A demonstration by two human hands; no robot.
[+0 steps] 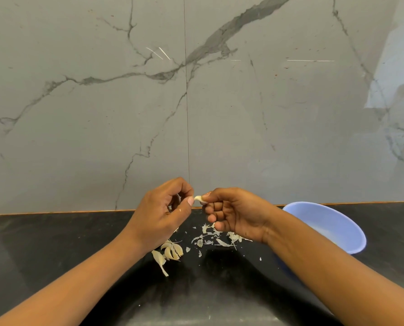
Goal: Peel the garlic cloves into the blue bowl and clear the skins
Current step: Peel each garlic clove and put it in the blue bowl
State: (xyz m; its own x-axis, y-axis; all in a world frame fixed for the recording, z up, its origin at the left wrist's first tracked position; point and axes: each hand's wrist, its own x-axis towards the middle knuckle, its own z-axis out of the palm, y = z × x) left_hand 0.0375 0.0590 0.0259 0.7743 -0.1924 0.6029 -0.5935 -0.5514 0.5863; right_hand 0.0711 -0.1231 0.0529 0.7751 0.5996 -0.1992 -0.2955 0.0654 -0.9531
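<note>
Black stone counter (pixel 55 243) lies nearest. On it, just under the left wrist, sits a small cluster of garlic cloves (pixel 172 251) not yet peeled, one with a long papery tail. A little further on, loose skins (pixel 210 240) are scattered in a patch beneath the hands.

Above that patch both hands hold up a single clove (pixel 199 199) between them. The right hand (pixel 234 215) pinches one end between thumb and forefinger, with its other fingers curled into the palm. The left hand (pixel 163 212), fingers bent, meets the other end with thumb and fingertip, and the thumbnail sits against the clove.

This looks like the middle of a peel, with several cloves to go. To do it well, the right hand should hold firm without crushing. The left thumbnail should catch the skin at the tip or root end and draw it back in long strips instead of picking off flakes. Rolling the clove a little between pulls would bring the next edge of skin round. Working low over the existing patch keeps the mess in one place for the later sweep.

To the right, past the right wrist, stands the blue bowl (pixel 325 220), close enough for a short drop once the clove is bare. Its contents cannot be made out. Behind everything rises a grey veined marble wall (pixel 243 114).
</note>
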